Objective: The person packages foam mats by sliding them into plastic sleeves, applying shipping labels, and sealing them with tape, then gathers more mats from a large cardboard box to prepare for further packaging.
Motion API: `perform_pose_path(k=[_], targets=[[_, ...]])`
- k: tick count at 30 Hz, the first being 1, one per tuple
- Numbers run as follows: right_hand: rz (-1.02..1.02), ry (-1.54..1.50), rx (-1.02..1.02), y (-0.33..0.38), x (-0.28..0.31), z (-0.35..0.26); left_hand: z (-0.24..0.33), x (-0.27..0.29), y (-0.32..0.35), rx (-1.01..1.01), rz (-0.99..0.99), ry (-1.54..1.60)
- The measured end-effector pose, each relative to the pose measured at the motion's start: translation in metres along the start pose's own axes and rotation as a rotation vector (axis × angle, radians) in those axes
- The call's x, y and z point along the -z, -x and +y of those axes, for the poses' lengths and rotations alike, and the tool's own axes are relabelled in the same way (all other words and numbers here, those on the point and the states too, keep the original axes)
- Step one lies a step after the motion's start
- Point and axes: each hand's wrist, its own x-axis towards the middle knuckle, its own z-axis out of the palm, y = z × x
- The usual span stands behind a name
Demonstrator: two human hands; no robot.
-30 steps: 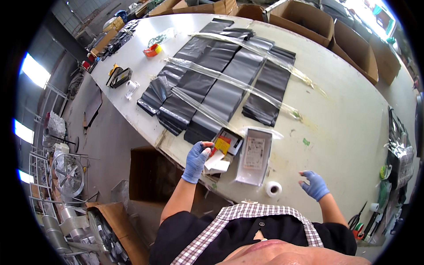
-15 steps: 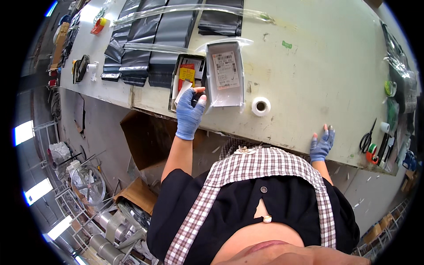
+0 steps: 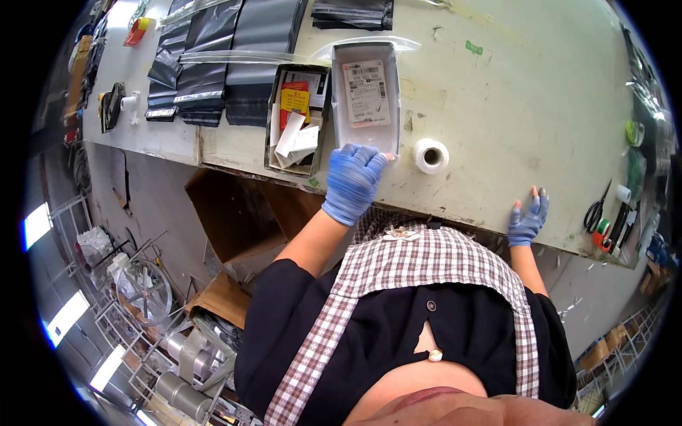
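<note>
My left hand [image 3: 353,183], in a blue glove with bare fingertips, is closed at the near end of a grey open box [image 3: 392,85]. Its fingers are curled over, and whatever they grip is hidden. Inside that box lies a white printed label sheet [image 3: 367,92] under clear plastic. To its left stands a dark open box [image 3: 325,117] holding white paper slips [image 3: 302,143] and red and yellow cards [image 3: 295,99]. Flat on the table near its front edge rests my right hand [image 3: 528,219], gloved alike, open with fingers apart and nothing held.
A white roll [image 3: 430,155] stands right of the grey box. Dark plastic bags [image 3: 259,64] lie in stacks at the back left. Black scissors [image 3: 597,209] and a tape roll [image 3: 604,234] lie at the right edge. A cardboard box [image 3: 227,216] sits below the table's front edge.
My left hand has left the dark box and moved right to the near end of the grey box, its fingers curling. My right hand stays on the table. The whole view has shifted slightly.
</note>
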Motion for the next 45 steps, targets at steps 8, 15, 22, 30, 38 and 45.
perform_pose_path(k=[8,15,22,30,38,45], targets=[[0.004,0.026,-0.004,0.002,0.005,-0.001,0.026,0.123,-0.046,-0.213,0.489,0.500],[0.072,0.039,0.163,-0.015,0.007,-0.020,0.055,0.222,-0.071,-0.813,0.444,1.102],[-0.157,-0.493,0.469,-0.084,0.018,-0.212,0.071,0.221,-0.075,-0.938,-0.109,1.561],[-0.242,-0.621,0.405,-0.067,-0.003,-0.237,0.074,0.214,-0.070,-0.958,-0.499,1.875],[-0.164,-0.795,0.331,-0.026,-0.003,-0.267,0.115,0.203,-0.057,-0.980,-0.893,2.054],[-0.074,-0.726,0.158,0.057,0.000,-0.167,0.212,0.143,-0.051,-1.031,-1.498,2.096]])
